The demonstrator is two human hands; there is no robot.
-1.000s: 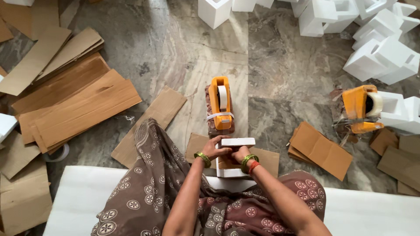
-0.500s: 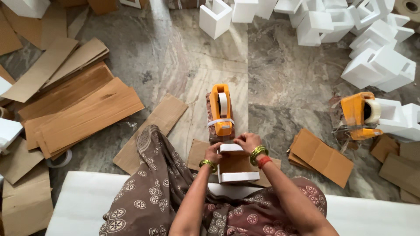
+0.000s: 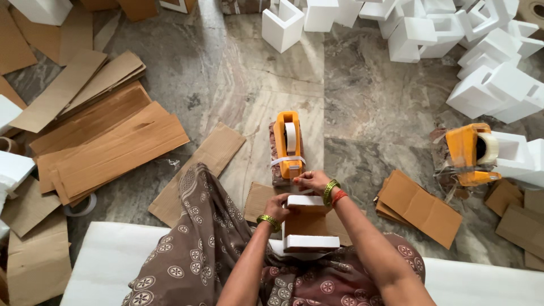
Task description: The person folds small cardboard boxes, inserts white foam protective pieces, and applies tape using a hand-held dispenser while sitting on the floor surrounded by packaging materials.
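You sit above a grey stone floor point(image 3: 362, 113) that fills most of the view, seen from your own head looking straight down. To your left, a broad heap of flat cardboard sheets point(image 3: 107, 141) spreads across the floor, with more brown pieces trailing toward the edge. At the top right, a pile of white foam blocks point(image 3: 487, 51) lies jumbled together. Across the bottom runs a wide white foam slab point(image 3: 102, 266), and your lap, covered in brown patterned cloth point(image 3: 209, 238), lies over it. To your right, a small stack of cardboard pieces point(image 3: 419, 207) rests on the floor, and beyond it a second orange tape dispenser point(image 3: 470, 153) sits beside a foam block. Straight ahead of you, just beyond your hands, an orange tape dispenser point(image 3: 288, 144) stands on the floor with a white roll in it. In your lap, close below that dispenser, sits the small box point(image 3: 306, 224), brown cardboard with white foam at its near and far ends. Your left hand point(image 3: 279, 207) presses on the far left corner of the box, fingers curled against it in a light hold. Your right hand point(image 3: 310, 181) reaches between the box and the dispenser's near end, fingers pinched together there; you cannot tell whether they hold tape. A green bangle circles each wrist.
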